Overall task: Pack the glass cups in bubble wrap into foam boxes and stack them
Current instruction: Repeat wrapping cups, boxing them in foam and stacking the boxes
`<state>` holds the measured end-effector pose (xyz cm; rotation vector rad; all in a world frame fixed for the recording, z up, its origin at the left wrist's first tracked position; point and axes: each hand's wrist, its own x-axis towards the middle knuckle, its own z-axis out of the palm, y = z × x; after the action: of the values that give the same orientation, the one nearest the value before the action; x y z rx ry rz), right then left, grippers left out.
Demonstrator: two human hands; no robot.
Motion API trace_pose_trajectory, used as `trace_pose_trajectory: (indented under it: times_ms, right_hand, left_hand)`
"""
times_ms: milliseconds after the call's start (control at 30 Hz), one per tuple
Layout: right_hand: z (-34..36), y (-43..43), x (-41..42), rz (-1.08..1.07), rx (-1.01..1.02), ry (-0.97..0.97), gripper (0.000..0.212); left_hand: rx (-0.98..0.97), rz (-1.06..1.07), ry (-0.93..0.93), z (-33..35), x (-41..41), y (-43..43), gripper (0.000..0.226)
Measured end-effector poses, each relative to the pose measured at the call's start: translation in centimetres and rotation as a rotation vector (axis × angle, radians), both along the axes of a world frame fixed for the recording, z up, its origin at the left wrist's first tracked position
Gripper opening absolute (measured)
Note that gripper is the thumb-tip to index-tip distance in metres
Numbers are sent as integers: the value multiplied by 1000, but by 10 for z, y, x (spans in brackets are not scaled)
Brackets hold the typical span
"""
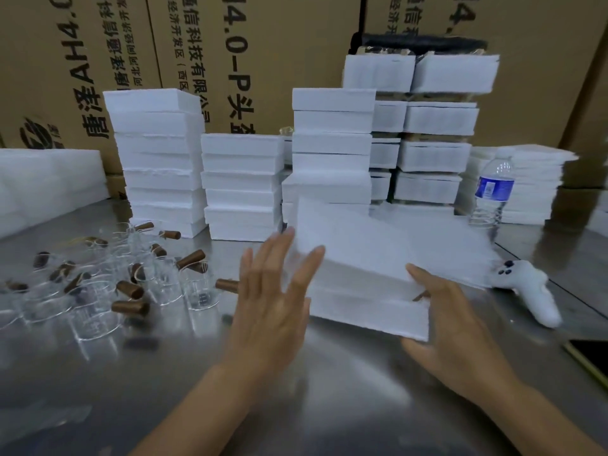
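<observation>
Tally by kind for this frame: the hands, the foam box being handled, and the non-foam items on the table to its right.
Hands: 2 (left hand, right hand)
Foam box: 1
Water bottle: 1
White controller: 1
Phone: 1
Total: 6

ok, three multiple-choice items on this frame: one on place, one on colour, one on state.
1. Where are the glass cups?
A. in a sink
B. on the table, left of the held foam box
C. on a shelf

2. The water bottle has a label that is:
A. red
B. green
C. blue

3. The left hand is:
A. flat, fingers straight, against the box
B. a fist
C. gripping a cup

Key:
1 B, the cups lie spread on the steel to the left of the box.
2 C, a blue band wraps the bottle.
3 A, its straight fingers meet the box's left side, while the right hand grips the near corner.
</observation>
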<state>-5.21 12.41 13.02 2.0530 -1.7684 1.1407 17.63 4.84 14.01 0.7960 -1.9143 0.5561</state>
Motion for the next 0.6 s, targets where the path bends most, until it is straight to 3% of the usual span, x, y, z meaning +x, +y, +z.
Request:
trace_pose_trajectory:
  times_ms: [67, 133, 367, 533, 600]
  right_hand:
    - [-1, 4, -2, 6, 11, 24, 97]
    - [-3, 8, -3, 5, 1, 70, 99]
    - [-5, 17, 1, -4, -44, 178, 96]
    - [-11, 18, -2, 18, -86, 55, 97]
    - [-12, 17, -4, -8, -60, -56, 94]
  left_hand:
    - [-32, 137, -132, 1, -9, 7, 96]
    - [-94, 194, -181, 4, -15, 11, 79]
    - [-66, 169, -245, 19, -23, 20, 71]
    - [11, 139, -153, 23, -17, 28, 69]
    - [128, 92, 3, 23, -10, 35, 61]
